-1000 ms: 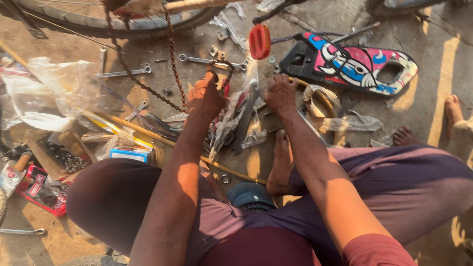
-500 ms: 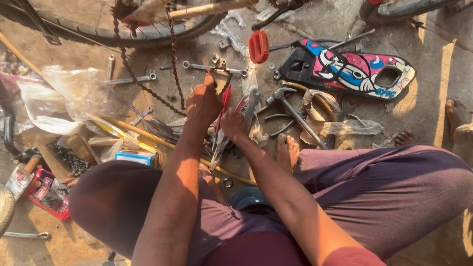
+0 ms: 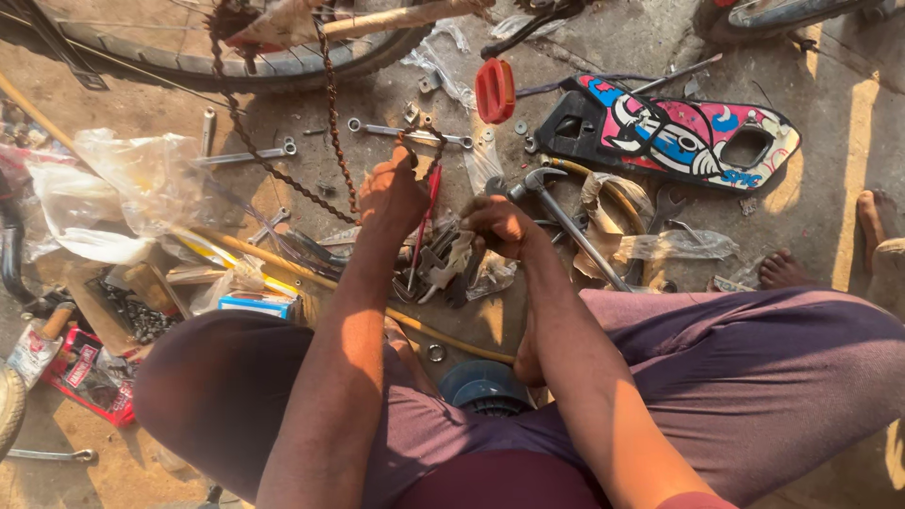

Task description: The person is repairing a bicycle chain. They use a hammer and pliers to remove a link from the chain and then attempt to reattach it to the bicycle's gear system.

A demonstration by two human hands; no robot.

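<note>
Left hand [image 3: 391, 193] grips chain [image 3: 335, 132]; right hand [image 3: 495, 224] seemingly among crowded tools [image 3: 438, 269].

We see the hammer [image 3: 566, 219] right of our right hand [image 3: 497, 224], the bicycle wheel [image 3: 236, 57] far left, the chain [image 3: 283, 179] hanging before it.

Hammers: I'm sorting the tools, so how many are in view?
1. The hammer lies on the ground just beyond the right hand. More may be hidden in the tool pile.
</note>
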